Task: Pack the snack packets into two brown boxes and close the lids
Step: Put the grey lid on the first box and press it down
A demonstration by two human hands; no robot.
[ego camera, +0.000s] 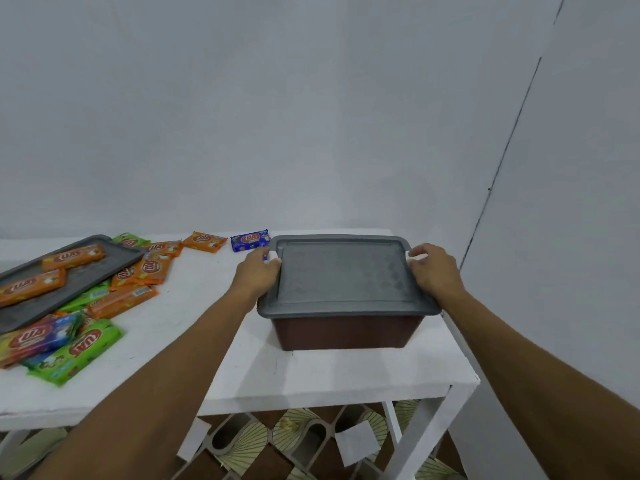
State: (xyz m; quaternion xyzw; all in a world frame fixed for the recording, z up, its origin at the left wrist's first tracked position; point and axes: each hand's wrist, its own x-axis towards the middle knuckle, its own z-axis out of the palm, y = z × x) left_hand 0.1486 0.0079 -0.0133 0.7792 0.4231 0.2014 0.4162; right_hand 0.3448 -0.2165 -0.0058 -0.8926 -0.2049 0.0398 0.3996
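A brown box [346, 332] stands at the right end of the white table, covered by a grey lid [343, 275]. My left hand [258, 271] grips the lid's left edge at a white clip, and my right hand [434, 271] grips the right edge at another white clip. Several snack packets lie on the left: orange ones [152, 268], green ones [78, 351] and a blue one [250, 240] just behind my left hand. A second grey lid [20, 308] lies at the far left with orange packets [72, 256] on top; no second box is visible.
The white table [311, 372] ends just right of the box, with its front edge near me. A pale wall rises right behind it. Patterned floor and a white paper scrap [356, 441] show below the table.
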